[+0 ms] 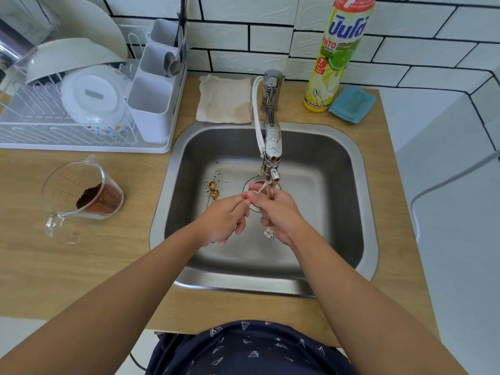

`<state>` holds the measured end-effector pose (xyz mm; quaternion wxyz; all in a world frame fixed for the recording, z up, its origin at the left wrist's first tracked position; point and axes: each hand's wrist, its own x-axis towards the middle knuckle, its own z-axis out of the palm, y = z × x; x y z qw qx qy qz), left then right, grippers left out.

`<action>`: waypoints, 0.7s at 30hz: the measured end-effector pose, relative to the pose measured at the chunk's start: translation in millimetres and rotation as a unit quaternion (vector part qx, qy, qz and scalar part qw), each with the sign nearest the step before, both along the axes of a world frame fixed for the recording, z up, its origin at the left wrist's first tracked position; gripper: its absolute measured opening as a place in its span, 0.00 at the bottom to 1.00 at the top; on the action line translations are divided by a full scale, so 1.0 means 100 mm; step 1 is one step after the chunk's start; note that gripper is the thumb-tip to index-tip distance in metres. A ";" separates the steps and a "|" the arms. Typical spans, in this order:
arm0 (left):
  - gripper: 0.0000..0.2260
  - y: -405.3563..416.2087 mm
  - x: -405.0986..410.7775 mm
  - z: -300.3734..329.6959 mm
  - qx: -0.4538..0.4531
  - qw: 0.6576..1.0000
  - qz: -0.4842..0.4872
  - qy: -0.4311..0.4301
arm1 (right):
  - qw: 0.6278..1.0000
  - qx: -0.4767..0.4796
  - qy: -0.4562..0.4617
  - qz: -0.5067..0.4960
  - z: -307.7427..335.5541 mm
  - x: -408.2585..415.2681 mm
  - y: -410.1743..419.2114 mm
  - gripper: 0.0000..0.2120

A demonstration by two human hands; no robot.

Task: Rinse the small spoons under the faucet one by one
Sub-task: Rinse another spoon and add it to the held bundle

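Note:
Both my hands meet over the steel sink (359, 169), right under the faucet spout (272, 169). My right hand (281, 213) grips a small gold spoon (269, 234) by its stem; its flower-shaped handle end sticks out below my palm and the bowl end points up toward the spout. My left hand (227, 220) pinches the spoon's upper end with fingertips beside the right hand. Two more small gold spoons (213, 191) lie on the sink floor to the left of the drain, with dark specks around them.
A glass measuring cup (81, 196) with brown powder lies tilted on the wooden counter at left. Behind it stands a white dish rack (81, 104) with bowls, a lid and cutlery. A folded cloth (225, 100), a dish soap bottle (338, 52) and a blue sponge (351, 104) sit behind the sink.

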<state>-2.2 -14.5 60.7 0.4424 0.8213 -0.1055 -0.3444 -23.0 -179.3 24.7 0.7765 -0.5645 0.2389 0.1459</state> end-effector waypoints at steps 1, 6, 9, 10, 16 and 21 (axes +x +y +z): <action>0.16 0.02 -0.01 0.00 -0.013 1.000 -0.002 0.015 | 1.000 0.010 -0.005 -0.019 0.00 0.02 -0.03 0.07; 0.15 0.05 0.00 0.03 -0.028 0.998 -0.012 0.049 | 0.995 0.007 -0.002 -0.100 -0.01 0.09 -0.11 0.05; 0.17 0.03 0.03 0.03 -0.006 0.999 -0.009 0.046 | 0.997 -0.040 -0.009 -0.069 -0.05 0.02 -0.02 0.07; 0.17 0.03 0.03 0.02 -0.007 0.999 -0.006 0.046 | 0.998 -0.046 -0.011 -0.049 -0.06 -0.01 0.01 0.07; 0.18 0.06 -0.03 0.03 -0.030 0.998 -0.005 0.056 | 0.995 -0.070 -0.002 -0.076 0.00 0.06 -0.02 0.06; 0.18 0.03 -0.01 0.04 -0.036 0.998 0.001 0.055 | 0.996 -0.081 -0.011 -0.017 0.00 0.03 0.00 0.10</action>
